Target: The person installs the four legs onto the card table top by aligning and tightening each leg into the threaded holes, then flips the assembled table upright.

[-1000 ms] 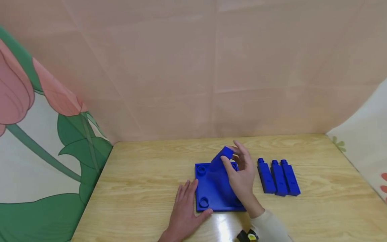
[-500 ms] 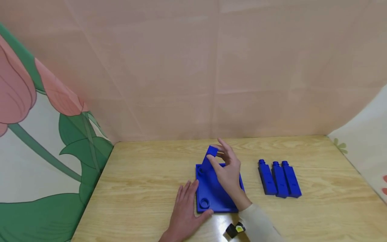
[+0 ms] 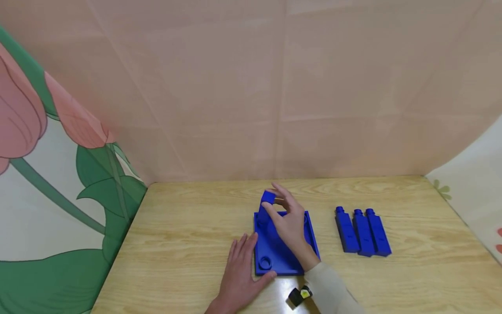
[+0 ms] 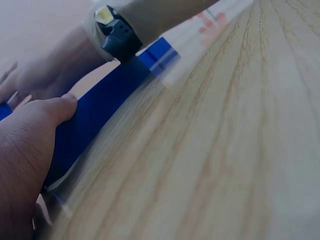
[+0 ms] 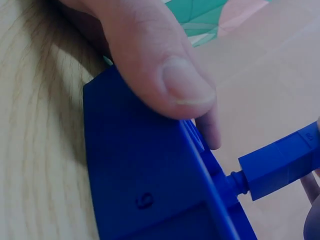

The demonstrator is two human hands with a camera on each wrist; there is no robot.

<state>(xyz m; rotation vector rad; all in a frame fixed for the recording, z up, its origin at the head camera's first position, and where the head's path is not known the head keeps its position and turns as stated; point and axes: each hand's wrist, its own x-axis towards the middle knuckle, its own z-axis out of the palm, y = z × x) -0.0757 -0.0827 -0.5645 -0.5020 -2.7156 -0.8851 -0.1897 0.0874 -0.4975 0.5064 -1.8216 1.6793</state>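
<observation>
My right hand [image 3: 290,224] pinches a blue square-sided leg [image 3: 266,210] by its upper end. The leg stands nearly upright over the far-left corner socket of a blue square tabletop piece [image 3: 279,264]. In the right wrist view, the threaded tip of the leg [image 5: 280,167] is right at the socket on the tabletop piece [image 5: 135,155], whose side bears a digit. My left hand [image 3: 242,274] lies spread at the near-left corner, fingertips along the left edge and thumb at the near edge. A round socket [image 3: 265,263] shows at the near-left corner.
Three more blue legs [image 3: 364,233] with threaded ends lie side by side on the wooden table [image 3: 188,244], right of the tabletop piece. A pinkish curtain [image 3: 219,87] hangs behind the table, and flower-printed cloth [image 3: 51,196] hangs at the left.
My right hand has carried the leg leftward from above the tabletop piece's middle to its far-left socket, and the leg has become more upright. My left hand has stayed put.
</observation>
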